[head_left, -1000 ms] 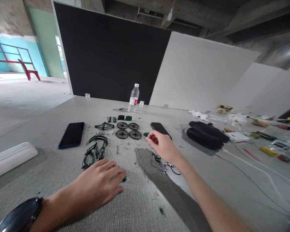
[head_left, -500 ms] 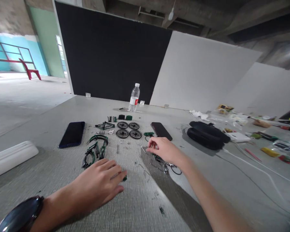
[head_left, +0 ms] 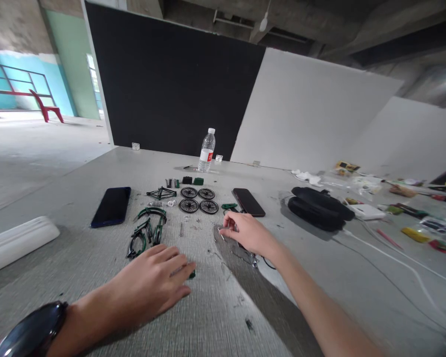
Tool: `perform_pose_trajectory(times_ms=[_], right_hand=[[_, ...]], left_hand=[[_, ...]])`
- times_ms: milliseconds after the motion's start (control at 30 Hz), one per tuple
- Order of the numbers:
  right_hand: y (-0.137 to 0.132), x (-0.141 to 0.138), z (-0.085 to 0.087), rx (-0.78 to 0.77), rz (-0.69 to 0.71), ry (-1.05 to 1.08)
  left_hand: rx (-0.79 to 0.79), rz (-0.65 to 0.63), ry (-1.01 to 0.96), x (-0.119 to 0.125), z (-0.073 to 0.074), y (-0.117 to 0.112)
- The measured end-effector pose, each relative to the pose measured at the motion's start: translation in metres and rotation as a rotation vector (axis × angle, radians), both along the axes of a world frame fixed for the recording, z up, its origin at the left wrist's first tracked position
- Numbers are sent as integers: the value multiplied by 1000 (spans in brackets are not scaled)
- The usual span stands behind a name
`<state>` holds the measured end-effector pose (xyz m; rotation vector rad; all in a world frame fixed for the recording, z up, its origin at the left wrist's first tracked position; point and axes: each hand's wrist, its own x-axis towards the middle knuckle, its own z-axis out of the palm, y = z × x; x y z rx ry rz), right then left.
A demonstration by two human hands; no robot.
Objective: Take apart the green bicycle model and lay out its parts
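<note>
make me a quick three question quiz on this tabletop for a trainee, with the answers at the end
1. How many spoked wheels are laid out?
2. True or false: the bottle lies on its side.
3. Which of these is nearest the right hand: a) the bottle, b) the black case, c) a thin metal piece?

Key: 1. Four. 2. False; the bottle stands upright. 3. c.

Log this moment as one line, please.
left hand: palm down, small green piece by fingers | right hand: at thin metal piece, grip unclear | four wheels: grouped beyond hands
</note>
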<state>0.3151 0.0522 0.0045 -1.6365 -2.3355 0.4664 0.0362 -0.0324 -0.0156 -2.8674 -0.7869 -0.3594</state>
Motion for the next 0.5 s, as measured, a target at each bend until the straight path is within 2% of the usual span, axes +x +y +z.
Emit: perform_pose_trajectory(times_ms=[500], right_hand=[[-2, -15, -5, 43, -13, -12]], left_hand=[[2, 6, 1, 0, -2, 0]])
